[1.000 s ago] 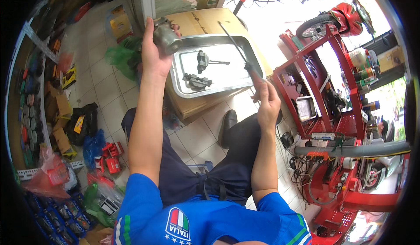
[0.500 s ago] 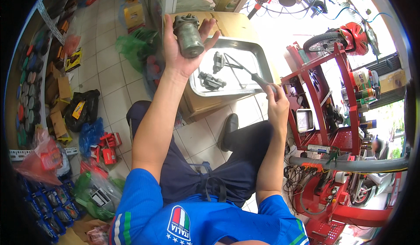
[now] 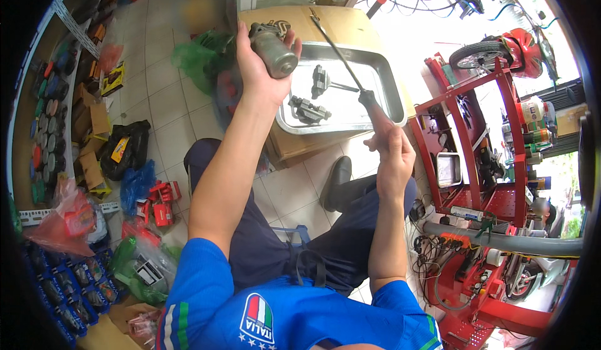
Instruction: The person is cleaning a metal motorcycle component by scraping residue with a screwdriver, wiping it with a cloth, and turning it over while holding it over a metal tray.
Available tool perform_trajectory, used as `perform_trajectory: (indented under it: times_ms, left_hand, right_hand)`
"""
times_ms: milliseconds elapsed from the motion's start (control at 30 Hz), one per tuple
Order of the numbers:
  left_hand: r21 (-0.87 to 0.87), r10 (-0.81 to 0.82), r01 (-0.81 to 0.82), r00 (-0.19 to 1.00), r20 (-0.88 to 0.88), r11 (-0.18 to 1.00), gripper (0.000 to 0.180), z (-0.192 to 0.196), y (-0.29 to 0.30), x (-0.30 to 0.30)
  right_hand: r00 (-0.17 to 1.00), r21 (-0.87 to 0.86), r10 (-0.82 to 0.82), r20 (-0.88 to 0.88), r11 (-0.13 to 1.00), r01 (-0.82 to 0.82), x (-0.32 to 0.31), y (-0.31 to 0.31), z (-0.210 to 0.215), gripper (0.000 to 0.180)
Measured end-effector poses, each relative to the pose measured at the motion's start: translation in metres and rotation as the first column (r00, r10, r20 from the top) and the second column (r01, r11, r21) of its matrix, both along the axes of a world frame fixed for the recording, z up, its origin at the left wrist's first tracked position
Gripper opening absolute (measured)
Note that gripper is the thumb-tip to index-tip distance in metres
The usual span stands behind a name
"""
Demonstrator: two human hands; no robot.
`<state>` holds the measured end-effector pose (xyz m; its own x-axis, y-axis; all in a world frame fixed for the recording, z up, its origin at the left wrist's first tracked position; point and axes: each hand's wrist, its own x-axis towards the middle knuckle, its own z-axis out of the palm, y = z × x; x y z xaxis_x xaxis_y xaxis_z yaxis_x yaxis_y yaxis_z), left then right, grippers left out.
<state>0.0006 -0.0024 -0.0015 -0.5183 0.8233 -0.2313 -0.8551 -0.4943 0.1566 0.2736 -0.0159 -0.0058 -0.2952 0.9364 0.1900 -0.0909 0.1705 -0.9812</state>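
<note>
My left hand holds a worn grey-green metal cylinder, which looks like a small electric motor, above the tray's left edge. The thumb lies along its left side and the other fingers curl behind it. In my right hand is a long screwdriver, gripped by its dark handle. Its thin shaft slants up and left across the shallow metal tray, apart from the cylinder. Inside the tray lie a dark metal part next to a thin rod, and a second dark metal part.
The tray stands on a cardboard box in front of my knees. A red tool rack is on the right, with cables below. Plastic bags and red packages lie on the tiled floor at left.
The screwdriver has swung upward, its tip leaving the tray's parts for beyond the far rim. My right hand has lowered slightly. The cylinder has tilted and my left fingers have curled closer around it.
</note>
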Motion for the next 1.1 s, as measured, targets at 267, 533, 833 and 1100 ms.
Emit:
perform_trajectory:
  times_ms: [267,533,833,1100]
  left_hand:
    - [-0.058,0.052,-0.055,0.998,-0.046,0.997,0.061,0.003,0.009,0.008]
    - [-0.046,0.052,-0.056,0.994,-0.097,0.997,0.062,0.001,0.013,0.011]
    - [-0.049,0.093,-0.101,0.984,-0.153,0.994,0.057,0.003,0.012,0.011]
    - [-0.063,0.143,-0.157,0.972,-0.188,0.986,0.055,0.010,0.003,0.005]
  right_hand:
    - [0.982,0.066,-0.032,0.186,0.998,0.020,0.001,0.007,-0.014,0.040]
    - [0.979,0.071,-0.058,0.193,0.996,0.045,0.000,0.008,-0.012,0.037]
    - [0.984,0.110,-0.112,0.140,0.989,0.097,-0.008,-0.003,-0.015,0.041]
    - [0.991,0.152,0.061,0.117,0.985,-0.079,-0.004,-0.003,-0.006,0.038]
